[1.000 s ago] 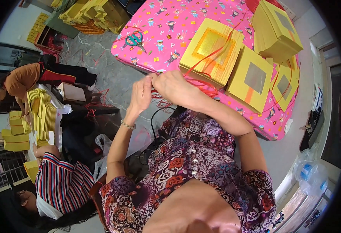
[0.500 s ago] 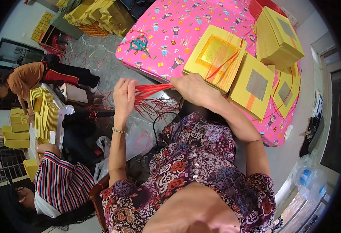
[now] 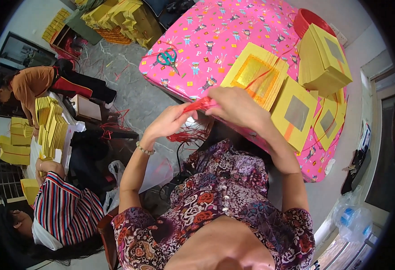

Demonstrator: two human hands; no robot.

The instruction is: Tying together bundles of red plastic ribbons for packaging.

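Note:
A bundle of thin red strings [image 3: 194, 106] is stretched between my two hands, just off the near edge of the pink table. My left hand [image 3: 168, 120] is closed on the bundle, with the loose ends hanging beneath. My right hand [image 3: 234, 106] grips the other end; its fingertips are partly hidden. Close to my right hand lies a stack of yellow paper sheets [image 3: 233, 77] with a gold square on top and red strings across it. Beside it sits another yellow stack [image 3: 279, 110] with a silvery square and an orange strip.
Teal-handled scissors [image 3: 167, 57] lie on the pink patterned cloth [image 3: 211, 27]. A tall yellow stack [image 3: 316, 67] and a red basin [image 3: 313, 20] stand at the far right. Two people work at the left beside yellow bundles [image 3: 52, 128]. A clear plastic bag [image 3: 154, 175] hangs near my left forearm.
My left hand has moved right and down, closer to my right hand. The stretch of red strings between the hands is shorter and more gathered. The view has shifted slightly.

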